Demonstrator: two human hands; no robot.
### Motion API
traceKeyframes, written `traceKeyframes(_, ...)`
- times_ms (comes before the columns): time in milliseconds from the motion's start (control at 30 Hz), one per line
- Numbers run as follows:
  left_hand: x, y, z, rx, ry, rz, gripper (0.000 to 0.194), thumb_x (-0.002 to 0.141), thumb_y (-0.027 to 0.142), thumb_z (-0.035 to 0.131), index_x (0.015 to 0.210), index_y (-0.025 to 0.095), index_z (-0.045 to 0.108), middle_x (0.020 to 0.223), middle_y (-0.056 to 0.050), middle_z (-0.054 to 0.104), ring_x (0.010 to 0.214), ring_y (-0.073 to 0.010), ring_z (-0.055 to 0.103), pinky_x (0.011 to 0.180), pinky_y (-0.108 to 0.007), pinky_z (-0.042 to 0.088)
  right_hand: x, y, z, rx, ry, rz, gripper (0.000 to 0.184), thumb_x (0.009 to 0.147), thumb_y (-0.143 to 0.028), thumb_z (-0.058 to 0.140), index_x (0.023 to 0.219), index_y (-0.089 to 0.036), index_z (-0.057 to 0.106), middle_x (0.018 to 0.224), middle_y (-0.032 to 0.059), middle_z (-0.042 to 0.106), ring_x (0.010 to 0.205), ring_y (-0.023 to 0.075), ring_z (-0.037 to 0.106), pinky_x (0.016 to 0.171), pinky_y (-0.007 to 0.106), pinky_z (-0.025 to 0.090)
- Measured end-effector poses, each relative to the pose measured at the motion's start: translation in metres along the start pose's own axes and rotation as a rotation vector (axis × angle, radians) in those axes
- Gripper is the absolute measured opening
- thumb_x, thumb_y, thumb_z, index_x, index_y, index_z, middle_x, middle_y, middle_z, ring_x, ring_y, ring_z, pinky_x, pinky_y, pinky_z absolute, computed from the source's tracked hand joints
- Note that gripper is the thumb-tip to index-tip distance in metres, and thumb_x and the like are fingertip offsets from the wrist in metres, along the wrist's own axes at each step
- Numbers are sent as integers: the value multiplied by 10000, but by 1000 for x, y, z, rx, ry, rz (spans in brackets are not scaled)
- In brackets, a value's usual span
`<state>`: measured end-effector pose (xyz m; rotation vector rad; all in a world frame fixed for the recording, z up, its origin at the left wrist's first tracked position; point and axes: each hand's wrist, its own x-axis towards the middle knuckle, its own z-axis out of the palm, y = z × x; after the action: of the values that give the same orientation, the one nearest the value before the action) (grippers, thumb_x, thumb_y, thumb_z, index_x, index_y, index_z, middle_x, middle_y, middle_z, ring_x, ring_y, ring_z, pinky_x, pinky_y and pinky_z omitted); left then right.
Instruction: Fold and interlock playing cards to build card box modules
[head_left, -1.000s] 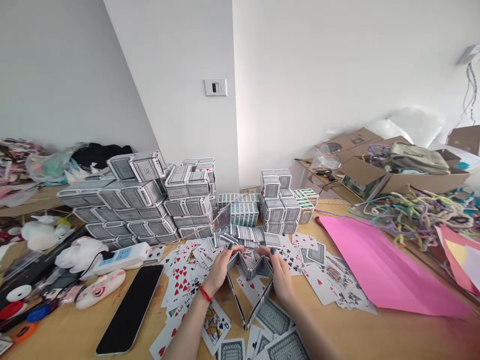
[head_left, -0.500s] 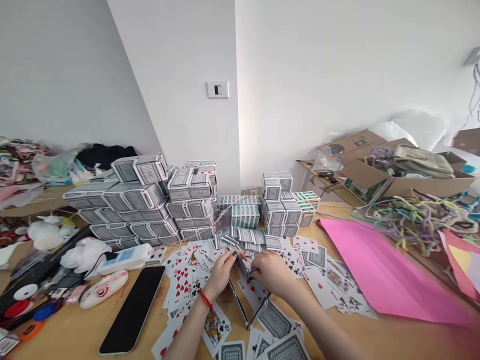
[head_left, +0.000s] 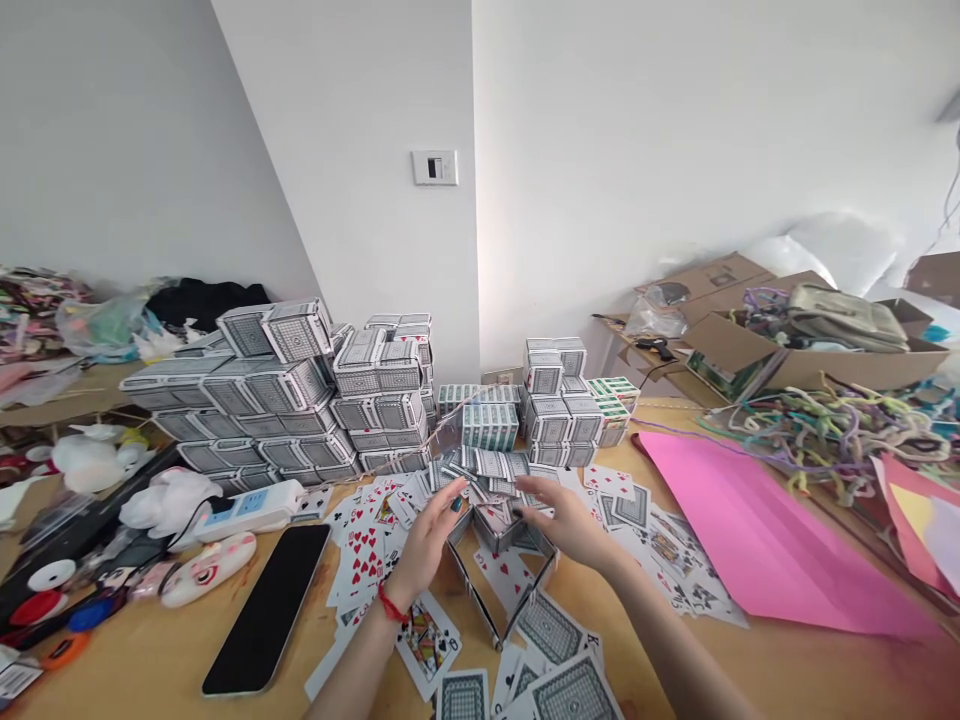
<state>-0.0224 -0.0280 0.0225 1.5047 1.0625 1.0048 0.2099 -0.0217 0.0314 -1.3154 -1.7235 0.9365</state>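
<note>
A four-sided frame of folded playing cards point(head_left: 475, 604) stands on edge on the table, its near corner pointing towards me. Loose face-up cards show through its middle. On the frame's left, my left hand point(head_left: 426, 537) is open, fingers stretched forward near its far left side. My right hand point(head_left: 561, 518) is open too, with fingers apart by the far right part of the frame. Whether the fingertips touch the frame I cannot tell. Just beyond the hands lies a pile of folded cards point(head_left: 491, 470).
Stacked card blocks point(head_left: 262, 395) rise at the back left, more card blocks point(head_left: 559, 415) at the back right. A phone point(head_left: 268, 610) and power strip point(head_left: 255, 510) lie left. Pink paper point(head_left: 757, 550) lies right, below a cardboard box point(head_left: 810, 365). Loose cards point(head_left: 360, 555) surround the frame.
Both hands have let go of the card frame and moved apart, fingers now spread. The frame has opened out into a wider diamond shape.
</note>
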Motion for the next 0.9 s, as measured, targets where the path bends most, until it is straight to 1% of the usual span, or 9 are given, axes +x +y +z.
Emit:
traceKeyframes(133, -12, 14, -13, 281, 5, 62, 423, 806, 327, 521, 1225, 272, 500, 1338, -57, 454, 1267, -248, 359, 1070, -403, 256, -12, 19, -10, 289, 121, 165, 428, 793, -492, 521, 1069, -182, 624, 1056, 108, 668, 1025, 268, 589, 932, 460, 398)
traceKeyframes(200, -10, 17, -10, 400, -47, 57, 388, 767, 317, 563, 1155, 297, 564, 1349, -53, 431, 1266, -280, 348, 1050, -427, 279, -22, 23, -3, 392, 132, 198, 483, 808, -539, 478, 1095, -174, 612, 1106, 116, 646, 1067, 265, 567, 965, 460, 373)
traceKeyframes(300, -1, 16, 5, 507, -107, 18, 474, 700, 334, 632, 1168, 313, 557, 1385, -55, 385, 1280, -314, 313, 1021, -464, 302, -33, 21, 15, 477, 140, 181, 520, 820, -565, 441, 1172, -203, 566, 1225, 90, 577, 1169, 237, 490, 1018, 426, 325)
traceKeyframes(367, 6, 14, 15, 529, -134, 8, 445, 679, 325, 652, 1119, 290, 595, 1344, -69, 445, 1235, -316, 382, 992, -452, 336, -37, 20, 28, 461, 173, 167, 521, 818, -578, 429, 1143, -204, 588, 1236, 82, 569, 1189, 234, 469, 1031, 410, 307)
traceKeyframes(467, 12, 13, 27, 560, -150, 68, 357, 682, 274, 642, 1039, 284, 640, 1165, -63, 603, 1090, -292, 518, 959, -430, 362, -36, 22, 42, 419, 215, 171, 547, 804, -613, 404, 1073, -194, 629, 1188, 78, 599, 1149, 245, 498, 1018, 402, 319)
traceKeyframes(600, 9, 16, 39, 675, -166, 148, 305, 691, 260, 638, 993, 292, 650, 1062, -37, 656, 986, -283, 574, 890, -411, 399, -31, 27, 50, 428, 252, 147, 541, 800, -628, 389, 965, -182, 647, 1014, 73, 661, 977, 238, 579, 899, 356, 418)
traceKeyframes(667, 6, 17, 44, 722, -154, 142, 283, 705, 271, 626, 986, 288, 649, 1032, -37, 662, 956, -283, 586, 851, -406, 417, -29, 27, 50, 411, 284, 138, 526, 802, -630, 381, 866, -177, 641, 881, 63, 665, 853, 224, 591, 808, 333, 450)
traceKeyframes(767, 4, 16, 45, 716, -131, 110, 307, 712, 280, 624, 1019, 289, 638, 1080, -41, 646, 997, -288, 571, 873, -414, 411, -30, 24, 48, 369, 308, 139, 520, 813, -624, 362, 802, -176, 626, 784, 51, 640, 758, 208, 566, 749, 321, 446)
traceKeyframes(900, 5, 17, 28, 541, -137, 100, 490, 729, 363, 625, 1205, 304, 527, 1284, -42, 523, 1175, -275, 460, 984, -399, 352, -33, 18, 42, 383, 248, 128, 495, 825, -588, 386, 863, -170, 648, 855, 67, 648, 815, 216, 563, 803, 331, 422)
